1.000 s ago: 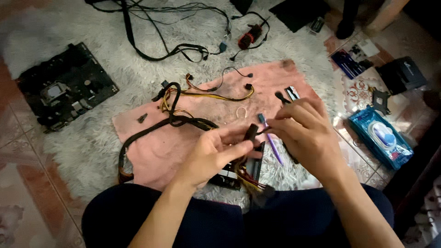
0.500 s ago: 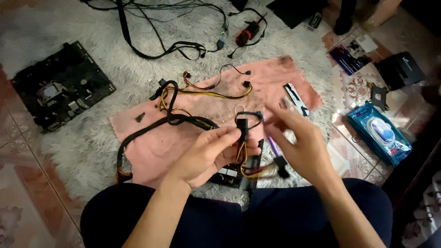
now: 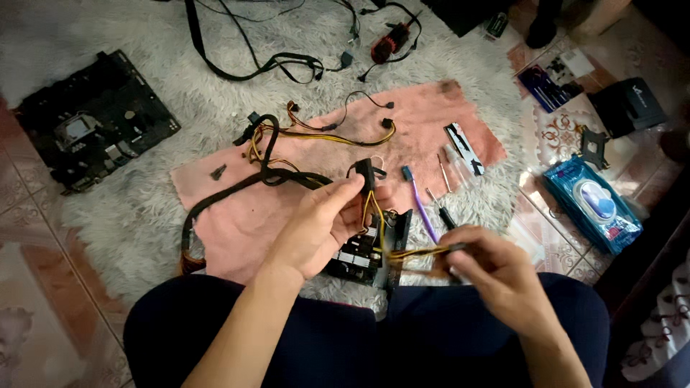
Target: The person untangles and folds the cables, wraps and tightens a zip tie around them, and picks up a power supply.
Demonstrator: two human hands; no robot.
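Left hand pinches a black connector between thumb and fingertips, holding it up above the pink cloth. Right hand is closed around a second dark plug at the end of the yellow and black wires.

Change over the last second: both hands were together over the near edge of the pink cloth, working one bundle. Right hand has now dropped off that edge, toward the lap, drawing its wire end out sideways. Left hand has barely moved.

Reading: the leads look separated, each end held on its own.

Wires run down to the opened power unit at the near edge of the pink cloth. Purple brush and small screwdrivers lie just off its right side; blue wipes pack lies further right. Black circuit board lies well left of the pink cloth.
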